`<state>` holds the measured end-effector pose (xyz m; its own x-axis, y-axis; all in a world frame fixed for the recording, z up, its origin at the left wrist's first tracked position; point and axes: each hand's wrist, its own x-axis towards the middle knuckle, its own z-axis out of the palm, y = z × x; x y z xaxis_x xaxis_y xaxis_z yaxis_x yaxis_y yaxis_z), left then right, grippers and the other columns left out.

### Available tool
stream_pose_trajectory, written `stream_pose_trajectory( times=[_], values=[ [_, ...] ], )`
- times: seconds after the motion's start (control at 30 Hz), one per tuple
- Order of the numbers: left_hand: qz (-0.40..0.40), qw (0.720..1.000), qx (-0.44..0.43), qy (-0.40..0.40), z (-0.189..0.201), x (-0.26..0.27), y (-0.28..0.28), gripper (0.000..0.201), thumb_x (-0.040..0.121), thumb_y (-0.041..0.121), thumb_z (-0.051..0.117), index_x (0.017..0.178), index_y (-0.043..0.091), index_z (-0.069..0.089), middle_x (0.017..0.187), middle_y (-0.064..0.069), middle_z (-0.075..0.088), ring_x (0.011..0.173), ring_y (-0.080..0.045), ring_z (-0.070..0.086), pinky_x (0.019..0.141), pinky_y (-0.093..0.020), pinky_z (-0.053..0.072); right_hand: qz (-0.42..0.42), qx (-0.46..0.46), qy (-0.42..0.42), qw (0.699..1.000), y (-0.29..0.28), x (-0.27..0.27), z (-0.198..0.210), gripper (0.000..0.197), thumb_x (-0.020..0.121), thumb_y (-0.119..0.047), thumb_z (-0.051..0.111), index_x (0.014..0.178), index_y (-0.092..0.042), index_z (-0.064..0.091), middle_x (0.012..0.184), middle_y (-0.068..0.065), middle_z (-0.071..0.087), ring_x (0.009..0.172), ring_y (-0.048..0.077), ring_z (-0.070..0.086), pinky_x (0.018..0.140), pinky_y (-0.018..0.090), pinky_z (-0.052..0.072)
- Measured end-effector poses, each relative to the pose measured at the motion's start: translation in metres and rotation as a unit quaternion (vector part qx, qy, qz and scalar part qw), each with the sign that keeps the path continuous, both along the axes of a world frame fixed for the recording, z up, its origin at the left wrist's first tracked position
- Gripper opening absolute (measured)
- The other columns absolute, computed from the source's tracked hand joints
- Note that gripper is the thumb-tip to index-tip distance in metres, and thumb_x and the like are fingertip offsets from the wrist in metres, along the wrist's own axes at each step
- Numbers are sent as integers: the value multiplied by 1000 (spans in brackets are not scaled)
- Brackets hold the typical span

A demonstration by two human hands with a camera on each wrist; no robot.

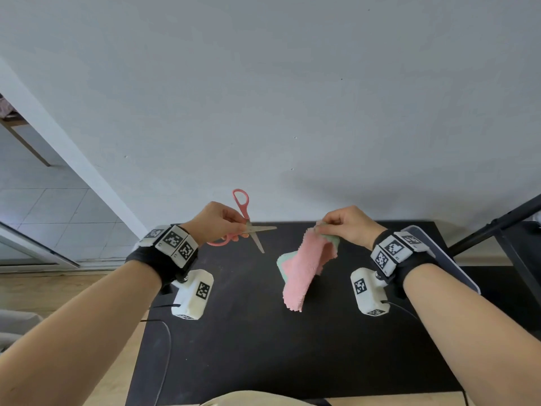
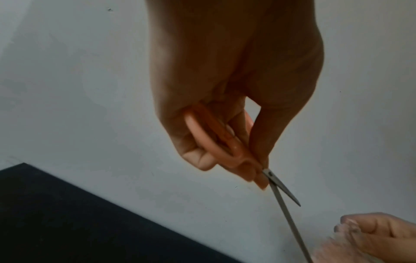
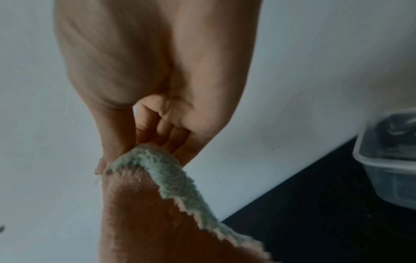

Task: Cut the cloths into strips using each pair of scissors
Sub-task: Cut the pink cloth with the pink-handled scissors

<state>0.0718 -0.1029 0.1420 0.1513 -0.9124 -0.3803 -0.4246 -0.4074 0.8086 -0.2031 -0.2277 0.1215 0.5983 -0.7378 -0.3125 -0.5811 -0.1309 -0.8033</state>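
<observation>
My left hand (image 1: 222, 222) grips a pair of pink-handled scissors (image 1: 244, 221) above the far left of the black table (image 1: 248, 332). The steel blades (image 2: 282, 192) stand apart and point toward the cloth. In the left wrist view my fingers curl through the lower handle loop (image 2: 216, 140). My right hand (image 1: 345, 227) pinches the top corner of a fluffy cloth (image 1: 301, 273), pink on one face and pale green on the other. The cloth hangs down with its lower end on the table. In the right wrist view my thumb and fingers clamp the folded green edge (image 3: 153, 160).
A clear plastic box (image 3: 391, 156) sits on the table's far right, and its lid (image 1: 448, 259) shows beside my right wrist. The grey wall rises just behind the table. A black stand's legs (image 1: 497, 227) cross at the right. Floor lies to the left.
</observation>
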Motion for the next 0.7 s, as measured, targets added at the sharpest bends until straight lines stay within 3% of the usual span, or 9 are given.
stream_pose_trajectory(
  times=[0.1, 0.23, 0.37, 0.47, 0.53, 0.63, 0.7],
  values=[
    [-27, 1000, 4, 7, 2, -2, -2, 8, 84, 7, 67, 79, 9, 73, 73, 1, 74, 59, -5, 63, 66, -19, 49, -37, 18, -43, 998, -1, 7, 1, 15, 86, -16, 69, 89, -2, 70, 85, 10, 69, 76, 15, 62, 78, 24, 50],
    [-69, 997, 13, 14, 4, -15, -7, 8, 83, 7, 68, 82, 6, 75, 75, -1, 74, 62, -8, 63, 70, -21, 50, -81, 76, -121, 987, 10, 33, 8, 11, 88, -17, 66, 88, -7, 69, 78, 7, 67, 73, 19, 63, 80, 34, 54],
    [-85, 996, 7, 18, 7, -29, -14, 7, 82, 10, 70, 82, 6, 75, 71, -1, 73, 61, -6, 62, 64, -20, 48, -60, 117, -164, 978, 24, 55, 11, 14, 89, -15, 64, 97, -5, 69, 86, 11, 69, 79, 21, 65, 85, 37, 54],
    [-85, 996, 5, 3, 9, -33, -16, 6, 82, 9, 69, 81, 9, 74, 72, 2, 72, 61, -4, 62, 60, -17, 46, -26, 106, -147, 983, 28, 61, 11, 13, 88, -16, 66, 97, -8, 71, 91, 9, 71, 81, 16, 67, 86, 32, 53],
    [-85, 996, 10, -2, 9, -31, -15, 7, 83, 10, 69, 79, 11, 75, 77, -4, 73, 64, -9, 62, 57, -16, 45, -13, 100, -138, 985, 28, 60, 11, 10, 84, -15, 70, 93, -12, 73, 91, 8, 73, 81, 12, 68, 86, 28, 53],
    [-77, 997, 9, 14, 7, -28, -14, 9, 80, 16, 73, 72, 18, 76, 82, -15, 73, 69, -23, 59, 69, -33, 47, 11, 87, -119, 989, 29, 60, 10, 18, 78, -12, 76, 96, -10, 75, 93, 7, 74, 82, 8, 67, 83, 19, 52],
    [-68, 998, 0, 16, 9, -29, -14, 8, 80, 18, 73, 73, 16, 76, 81, -16, 73, 69, -21, 59, 69, -32, 48, 17, 82, -96, 992, 31, 62, 10, 21, 76, -15, 78, 95, -10, 76, 90, 3, 74, 81, 6, 65, 80, 17, 50]
  ],
)
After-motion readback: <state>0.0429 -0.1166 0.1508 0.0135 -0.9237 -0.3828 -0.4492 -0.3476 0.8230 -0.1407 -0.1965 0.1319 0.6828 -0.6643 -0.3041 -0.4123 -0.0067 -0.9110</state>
